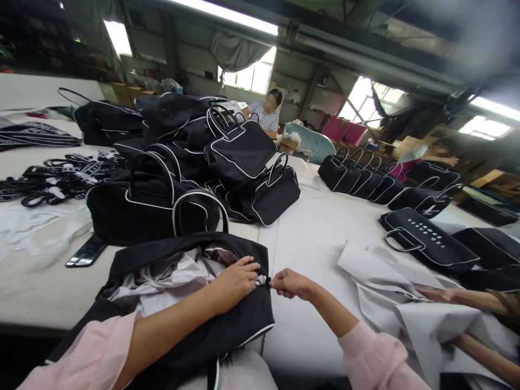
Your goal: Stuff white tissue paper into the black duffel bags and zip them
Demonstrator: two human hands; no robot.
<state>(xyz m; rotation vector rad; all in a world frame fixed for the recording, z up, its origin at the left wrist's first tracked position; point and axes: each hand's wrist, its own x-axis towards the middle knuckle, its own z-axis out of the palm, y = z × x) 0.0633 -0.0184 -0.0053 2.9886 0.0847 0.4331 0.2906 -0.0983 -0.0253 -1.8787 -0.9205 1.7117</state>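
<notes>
A black bag with white piping (227, 330) lies open at the table's near edge, stuffed with pale paper (170, 281). My left hand (235, 281) grips the bag's open top edge at its right end, fingers curled over the fabric. My right hand (290, 283) is closed in a pinch just beside that end, on something small at the zipper that I cannot make out. Both my sleeves are pink.
A pile of black bags (195, 168) stands behind, more bags (365, 179) at the right. A phone (86, 252) and black straps (60, 176) lie at left. Sheets of white paper (390, 281) lie at right, with another person's arm (467, 300) on them. A person (266, 114) sits far back.
</notes>
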